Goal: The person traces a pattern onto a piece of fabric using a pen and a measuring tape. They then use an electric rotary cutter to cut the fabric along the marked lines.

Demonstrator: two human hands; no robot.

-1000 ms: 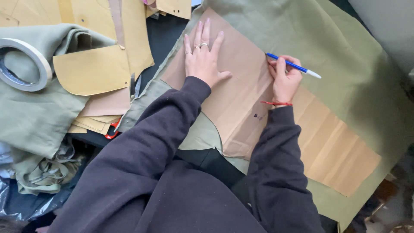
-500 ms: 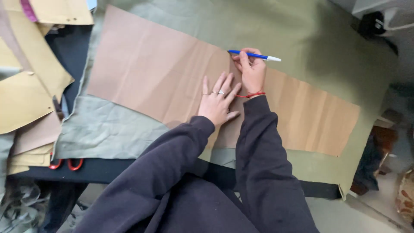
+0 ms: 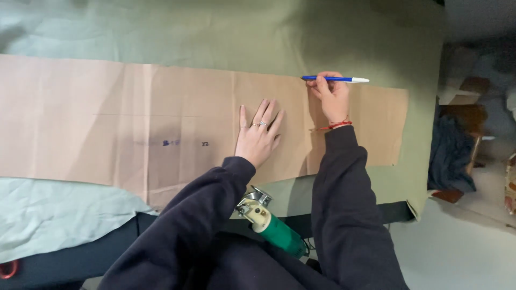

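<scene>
Brown paper pattern (image 3: 161, 118) needs the flat, open left hand (image 3: 258, 134) pressing firmly while the right hand (image 3: 330, 96), fingers pinching the blue pen (image 3: 333, 79), traces its top edge on green fabric (image 3: 242, 32).

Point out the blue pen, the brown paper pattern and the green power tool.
blue pen (image 3: 329, 79): head view, on the middle of its blue barrel.
brown paper pattern (image 3: 107, 123): head view, on a bare stretch left of the hands.
green power tool (image 3: 279, 232): head view, on its green body near the table edge.
</scene>
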